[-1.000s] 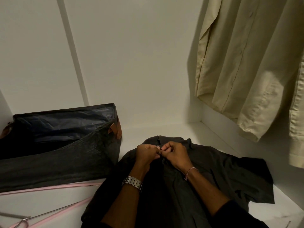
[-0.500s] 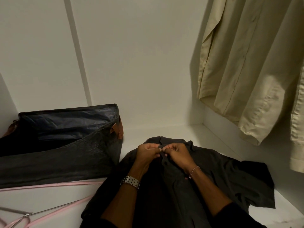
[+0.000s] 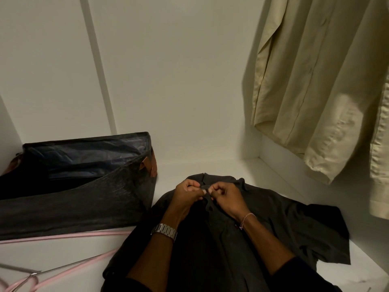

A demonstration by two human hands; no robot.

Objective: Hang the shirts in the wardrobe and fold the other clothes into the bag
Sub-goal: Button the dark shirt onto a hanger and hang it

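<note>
A dark grey short-sleeved shirt (image 3: 280,220) lies spread on the white wardrobe floor (image 3: 210,165), collar away from me. My left hand (image 3: 187,193), with a metal watch on its wrist, and my right hand (image 3: 226,196), with a thin bracelet, meet just below the collar. Both pinch the shirt's front edge at a button. A cream shirt (image 3: 315,81) hangs at the upper right. A dark bag (image 3: 69,199) with brown trim lies open at the left.
Pink hangers (image 3: 63,268) with metal hooks lie on the floor at the lower left, one partly under the bag. White wardrobe walls close the back and the right side. A second pale garment (image 3: 382,165) hangs at the far right edge.
Both hands stay together at the shirt's placket near the collar, with the fingers shifting slightly. The view has tilted up a little. The shirt and bag have not moved.
</note>
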